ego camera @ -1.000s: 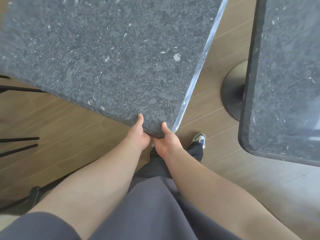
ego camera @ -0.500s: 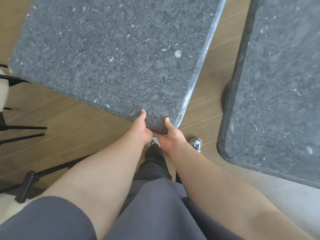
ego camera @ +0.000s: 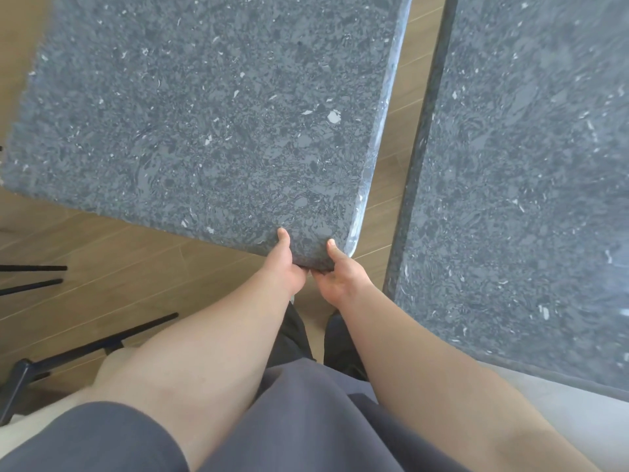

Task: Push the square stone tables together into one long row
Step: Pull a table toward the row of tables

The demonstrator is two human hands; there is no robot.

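Two tables stand apart, a strip of floor between them. The near table lies ahead, its right edge skewed to the far table. Left hand and right hand both grip its near right corner, thumbs on top.

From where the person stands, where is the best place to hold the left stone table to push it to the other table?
Probably the near edge at its right corner, from the person's side, as the left hand and right hand do now: thumbs on top, fingers under the left table. The strip of wooden floor between it and the right table is narrow.
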